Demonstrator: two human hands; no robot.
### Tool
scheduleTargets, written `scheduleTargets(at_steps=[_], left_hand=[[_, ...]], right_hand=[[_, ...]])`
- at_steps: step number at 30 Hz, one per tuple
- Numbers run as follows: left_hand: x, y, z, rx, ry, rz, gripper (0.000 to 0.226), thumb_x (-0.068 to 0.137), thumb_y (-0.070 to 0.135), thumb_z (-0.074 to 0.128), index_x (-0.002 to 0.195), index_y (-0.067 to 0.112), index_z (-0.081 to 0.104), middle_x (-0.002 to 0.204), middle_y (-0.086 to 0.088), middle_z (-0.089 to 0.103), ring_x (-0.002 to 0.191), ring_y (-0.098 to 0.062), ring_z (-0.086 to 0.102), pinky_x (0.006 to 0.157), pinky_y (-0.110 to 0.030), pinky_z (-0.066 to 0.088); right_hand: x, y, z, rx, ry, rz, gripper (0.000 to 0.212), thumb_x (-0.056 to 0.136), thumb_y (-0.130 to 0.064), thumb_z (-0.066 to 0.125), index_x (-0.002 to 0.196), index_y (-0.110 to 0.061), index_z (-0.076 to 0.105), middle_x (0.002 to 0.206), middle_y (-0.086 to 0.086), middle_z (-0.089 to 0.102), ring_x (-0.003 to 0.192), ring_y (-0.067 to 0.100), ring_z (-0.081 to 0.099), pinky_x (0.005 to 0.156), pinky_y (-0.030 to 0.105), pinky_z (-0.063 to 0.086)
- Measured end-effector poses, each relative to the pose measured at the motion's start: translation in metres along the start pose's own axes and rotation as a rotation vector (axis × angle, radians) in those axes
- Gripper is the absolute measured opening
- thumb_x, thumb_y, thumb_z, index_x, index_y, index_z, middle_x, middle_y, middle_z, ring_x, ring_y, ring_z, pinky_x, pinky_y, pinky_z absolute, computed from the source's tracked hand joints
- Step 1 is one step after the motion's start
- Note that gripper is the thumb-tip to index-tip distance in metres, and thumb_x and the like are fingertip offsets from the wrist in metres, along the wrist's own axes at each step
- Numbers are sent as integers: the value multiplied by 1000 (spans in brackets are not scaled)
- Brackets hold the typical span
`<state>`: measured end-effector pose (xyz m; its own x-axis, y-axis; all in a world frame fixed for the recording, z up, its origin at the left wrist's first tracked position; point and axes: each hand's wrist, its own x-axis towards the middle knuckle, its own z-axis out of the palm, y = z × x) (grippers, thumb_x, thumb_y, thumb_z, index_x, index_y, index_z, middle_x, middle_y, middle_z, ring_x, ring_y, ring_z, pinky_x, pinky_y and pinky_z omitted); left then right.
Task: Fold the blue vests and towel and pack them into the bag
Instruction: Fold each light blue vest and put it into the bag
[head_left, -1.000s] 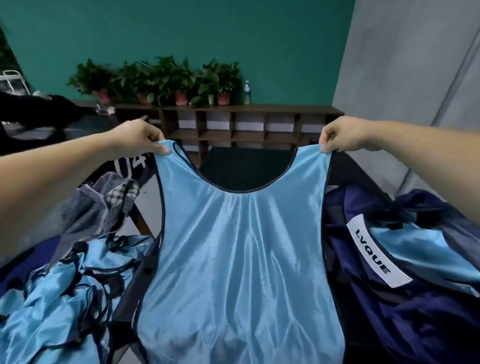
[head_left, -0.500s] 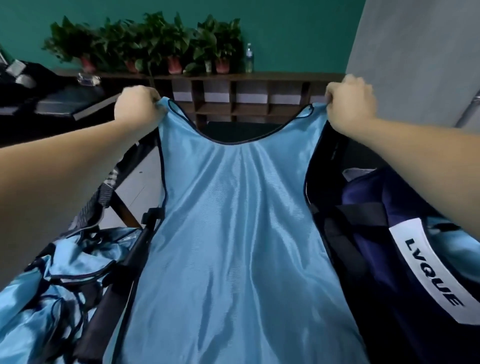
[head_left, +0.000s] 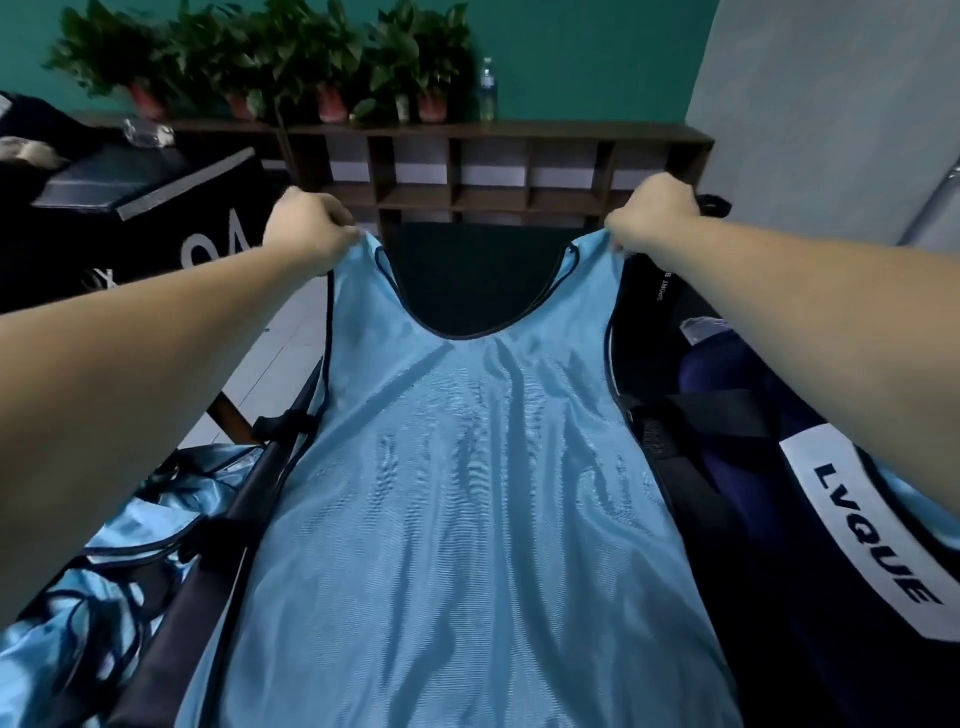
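The blue vest (head_left: 467, 493) is spread out flat, right in front of the person. It runs from close by up to the two hands. It is held wide so the wrinkles pull out and it can be folded neatly. I cannot tell if it lies on the desk or hangs just over it.

On the left sits a messy pile of more blue vests (head_left: 78, 597), probably waiting for their turn. On the right is the dark bag (head_left: 810, 597) with a white label (head_left: 872, 535). It sits just beside the vest, so packing will be a short reach.

Farther out, the left hand (head_left: 306, 234) pinches one shoulder strap and the right hand (head_left: 654, 213) pinches the other. The fingers (head_left: 337, 228) are curled tight on the cloth. Holding both straps keeps the top edge straight.

Far back is a wooden shelf (head_left: 467, 171) with plants (head_left: 270, 57) and a bottle (head_left: 487, 88) on top.
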<state>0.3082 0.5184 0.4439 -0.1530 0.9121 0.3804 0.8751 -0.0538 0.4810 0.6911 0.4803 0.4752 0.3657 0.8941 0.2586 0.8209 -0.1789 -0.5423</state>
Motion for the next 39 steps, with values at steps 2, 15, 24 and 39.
scheduleTargets(at_steps=[2,15,24,39], left_hand=[[-1,3,1,-132,-96,-29,74,91,48,78,155,29,45,142,-10,45,117,-27,55,91,-37,52],[-80,-3,-33,-221,-295,24,48,98,42,74,140,26,56,124,0,66,115,-21,64,94,-33,46],[-204,-20,-75,-184,-370,19,21,95,35,77,113,28,67,106,0,71,83,-17,65,68,-33,48],[-348,-71,-89,76,-299,-139,34,90,38,79,91,13,56,79,-6,66,72,-19,59,56,-35,39]], right_hand=[[-1,-6,-1,20,-51,25,13,91,-11,66,101,-3,62,96,12,64,77,27,60,66,32,53],[-69,-7,-20,114,-374,30,38,93,-25,78,125,-8,65,121,14,65,102,32,63,88,41,56],[-188,8,-33,168,-375,-75,15,89,-17,76,103,-10,74,101,4,71,93,25,65,86,37,56],[-335,94,-34,-34,-180,-169,7,87,-23,63,85,-27,58,89,-3,70,89,30,66,80,43,56]])
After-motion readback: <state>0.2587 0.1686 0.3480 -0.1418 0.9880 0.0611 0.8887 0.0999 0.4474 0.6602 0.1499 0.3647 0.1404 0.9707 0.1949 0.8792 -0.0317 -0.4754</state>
